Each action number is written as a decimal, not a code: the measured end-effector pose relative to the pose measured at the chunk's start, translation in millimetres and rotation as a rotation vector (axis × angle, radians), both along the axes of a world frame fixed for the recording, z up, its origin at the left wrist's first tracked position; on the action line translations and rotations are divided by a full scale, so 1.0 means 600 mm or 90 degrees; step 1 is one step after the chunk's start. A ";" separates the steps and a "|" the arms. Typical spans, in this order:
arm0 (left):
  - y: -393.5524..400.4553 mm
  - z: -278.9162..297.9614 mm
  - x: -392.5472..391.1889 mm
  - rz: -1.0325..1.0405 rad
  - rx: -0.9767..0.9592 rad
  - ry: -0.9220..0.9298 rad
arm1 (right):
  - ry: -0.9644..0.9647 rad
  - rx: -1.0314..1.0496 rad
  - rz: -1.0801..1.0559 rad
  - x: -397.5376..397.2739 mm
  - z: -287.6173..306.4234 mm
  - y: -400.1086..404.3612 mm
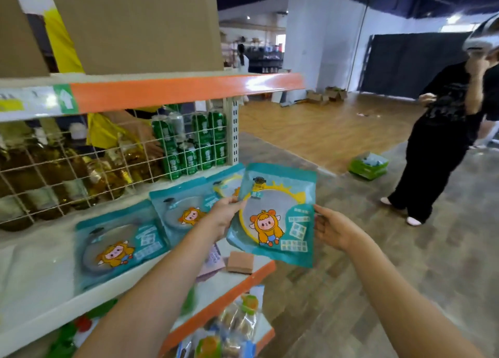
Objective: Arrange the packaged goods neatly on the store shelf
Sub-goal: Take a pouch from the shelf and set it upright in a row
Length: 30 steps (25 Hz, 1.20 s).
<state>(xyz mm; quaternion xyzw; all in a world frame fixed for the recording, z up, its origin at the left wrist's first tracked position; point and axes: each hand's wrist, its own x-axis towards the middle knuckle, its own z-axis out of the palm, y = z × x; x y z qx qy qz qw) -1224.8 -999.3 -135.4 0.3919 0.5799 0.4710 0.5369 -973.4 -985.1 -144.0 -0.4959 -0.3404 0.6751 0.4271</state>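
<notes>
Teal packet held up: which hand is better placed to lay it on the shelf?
Left, likely. The left hand grips the teal packet on the shelf side; the right hand holds the aisle-side edge.

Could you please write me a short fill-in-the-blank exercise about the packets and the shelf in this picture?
1. Both hands hold one teal packet by its ____ edges.
2. The packets on the shelf lie ____ rather than standing upright.
3. Behind the wire grid stand stacked ____ cans.
4. The small cardboard box sits near the shelf's ____ end.

Missing words: side; flat; green; right
</notes>
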 end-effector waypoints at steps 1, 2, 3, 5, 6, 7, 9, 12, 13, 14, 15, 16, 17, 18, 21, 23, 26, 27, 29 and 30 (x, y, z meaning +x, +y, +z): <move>0.001 0.003 -0.016 0.036 0.003 -0.007 | 0.002 0.005 0.018 -0.013 0.006 0.017; 0.000 0.004 -0.034 0.071 0.007 -0.008 | 0.000 0.010 0.039 -0.028 0.011 0.033; -0.005 0.005 -0.052 0.106 0.009 -0.001 | -0.001 0.014 0.063 -0.045 0.015 0.047; -0.018 0.005 -0.087 0.166 0.001 0.011 | -0.016 0.024 0.111 -0.079 0.016 0.066; -0.029 0.004 -0.105 0.202 -0.006 0.011 | -0.034 0.032 0.140 -0.099 0.016 0.074; -0.042 0.005 -0.122 0.234 -0.010 0.006 | -0.059 0.047 0.170 -0.121 0.017 0.080; -0.071 0.003 -0.158 0.296 -0.021 0.002 | -0.110 0.089 0.226 -0.168 0.016 0.091; -0.115 -0.002 -0.214 0.360 -0.044 0.006 | -0.190 0.141 0.273 -0.247 0.015 0.093; -0.127 -0.004 -0.232 0.378 -0.048 0.004 | -0.227 0.166 0.281 -0.270 0.015 0.093; -0.137 -0.006 -0.251 0.402 -0.051 0.001 | -0.263 0.195 0.296 -0.295 0.012 0.093; -0.145 -0.008 -0.272 0.430 -0.059 0.000 | -0.296 0.223 0.316 -0.316 0.008 0.094; -0.152 -0.011 -0.291 0.459 -0.072 0.000 | -0.321 0.250 0.339 -0.336 0.004 0.092; -0.159 -0.012 -0.309 0.482 -0.084 0.000 | -0.343 0.281 0.360 -0.353 0.004 0.089; -0.164 -0.013 -0.326 0.500 -0.088 -0.007 | -0.363 0.310 0.377 -0.369 0.002 0.087; -0.172 -0.015 -0.370 0.536 -0.087 -0.024 | -0.454 0.407 0.414 -0.407 0.001 0.089; -0.174 -0.019 -0.396 0.550 -0.083 -0.018 | -0.532 0.459 0.426 -0.429 0.004 0.088; -0.173 -0.030 -0.434 0.555 -0.098 -0.003 | -0.619 0.509 0.436 -0.462 0.000 0.089; -0.172 -0.034 -0.446 0.552 -0.108 0.004 | -0.640 0.521 0.444 -0.472 -0.003 0.089; -0.172 -0.041 -0.463 0.545 -0.121 0.028 | -0.671 0.532 0.458 -0.490 -0.009 0.091; -0.170 -0.046 -0.468 0.537 -0.133 0.056 | -0.682 0.541 0.461 -0.497 -0.014 0.093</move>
